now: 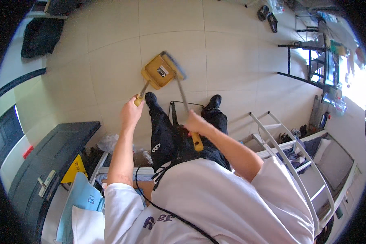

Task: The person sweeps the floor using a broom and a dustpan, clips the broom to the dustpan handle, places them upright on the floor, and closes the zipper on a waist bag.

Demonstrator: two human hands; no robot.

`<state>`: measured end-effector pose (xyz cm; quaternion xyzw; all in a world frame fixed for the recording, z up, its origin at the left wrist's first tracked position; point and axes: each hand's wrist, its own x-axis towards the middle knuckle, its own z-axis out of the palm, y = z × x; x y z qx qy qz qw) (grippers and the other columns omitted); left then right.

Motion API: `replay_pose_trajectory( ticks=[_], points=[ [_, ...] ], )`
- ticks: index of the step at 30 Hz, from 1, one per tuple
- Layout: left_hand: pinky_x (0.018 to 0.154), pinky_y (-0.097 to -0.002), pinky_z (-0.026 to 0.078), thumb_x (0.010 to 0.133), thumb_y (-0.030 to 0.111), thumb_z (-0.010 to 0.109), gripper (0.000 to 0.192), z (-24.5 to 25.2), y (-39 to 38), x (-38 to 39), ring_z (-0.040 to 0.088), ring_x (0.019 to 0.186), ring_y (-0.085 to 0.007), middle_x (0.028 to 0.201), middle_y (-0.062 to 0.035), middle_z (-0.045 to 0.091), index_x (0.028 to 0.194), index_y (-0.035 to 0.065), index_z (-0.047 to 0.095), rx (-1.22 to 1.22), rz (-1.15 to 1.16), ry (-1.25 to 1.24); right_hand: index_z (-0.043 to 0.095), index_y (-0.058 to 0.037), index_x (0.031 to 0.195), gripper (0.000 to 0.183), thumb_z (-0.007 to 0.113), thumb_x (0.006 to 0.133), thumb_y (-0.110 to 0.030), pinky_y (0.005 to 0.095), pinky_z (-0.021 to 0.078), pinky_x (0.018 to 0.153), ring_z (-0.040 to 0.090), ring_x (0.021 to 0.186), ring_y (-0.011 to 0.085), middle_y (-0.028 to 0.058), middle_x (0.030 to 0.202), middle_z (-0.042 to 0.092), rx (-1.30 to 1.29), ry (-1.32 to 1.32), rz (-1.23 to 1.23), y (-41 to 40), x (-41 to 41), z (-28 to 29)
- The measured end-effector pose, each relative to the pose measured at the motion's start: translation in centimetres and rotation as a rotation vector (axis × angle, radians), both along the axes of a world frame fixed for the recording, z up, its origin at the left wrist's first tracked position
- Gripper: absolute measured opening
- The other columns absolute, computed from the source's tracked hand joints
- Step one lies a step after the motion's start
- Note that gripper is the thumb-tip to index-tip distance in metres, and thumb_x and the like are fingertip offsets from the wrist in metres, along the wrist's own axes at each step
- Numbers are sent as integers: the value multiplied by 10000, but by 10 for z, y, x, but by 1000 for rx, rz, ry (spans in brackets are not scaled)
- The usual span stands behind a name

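My left hand (133, 110) is closed around the yellow grip of a long-handled dustpan. The yellow dustpan (160, 71), with a label inside it, rests on the pale tiled floor ahead of my feet. Closed around a broom's handle, my right hand (198, 122) has the handle's yellow end sticking out towards me. The broom head (175, 65), with blue-grey bristles, lies along the far right edge of the dustpan and is slightly blurred. No debris can be made out in the pan.
A folding stool's metal frame (174, 113) stands between my legs. To the right are a white bunk ladder (296, 152), a bed and shoes; black metal frames (308, 47) stand farther off. At left is a dark door (53, 152). Black shoes (267, 18) lie at the far right.
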<state>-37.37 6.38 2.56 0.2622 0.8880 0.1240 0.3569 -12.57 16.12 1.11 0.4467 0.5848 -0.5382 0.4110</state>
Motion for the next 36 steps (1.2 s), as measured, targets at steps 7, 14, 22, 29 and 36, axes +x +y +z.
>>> replay_pose_trajectory(
  ticks=[7,14,22,29,36],
  points=[
    [691,-399,487,756,295,653,356,-17,-37,-16,612,811,-332,874,-154,641,1062,119,605,52,31,-21,469,23,1044,342,564,719,-19,307,387,372,475,423,156,63,577,480,-260,79,-512,33,32,90],
    [676,-392,485,751,296,661,363,-15,-72,-28,617,784,-337,834,-168,640,1054,105,606,86,62,-47,417,0,1243,530,546,730,-34,280,383,359,458,412,128,38,568,461,139,28,-589,75,89,123],
    [679,-390,482,748,291,663,380,-7,-82,-43,613,800,-333,848,-164,640,1065,93,595,128,67,-41,471,0,888,198,557,714,-42,305,388,366,480,436,162,55,567,464,256,-47,-691,115,99,27],
    [697,-380,477,753,287,659,372,2,-71,-76,604,824,-329,875,-157,635,1073,110,590,-33,-231,-52,430,41,1006,317,546,715,-7,350,428,393,507,469,202,86,595,474,79,-17,-722,34,18,26],
    [698,-359,464,749,198,673,339,-5,-33,-76,600,784,-327,850,-185,628,1038,40,590,109,-204,-119,492,28,766,116,582,716,-26,349,460,408,557,502,207,95,592,506,-206,40,-658,-41,-20,38]
  ],
)
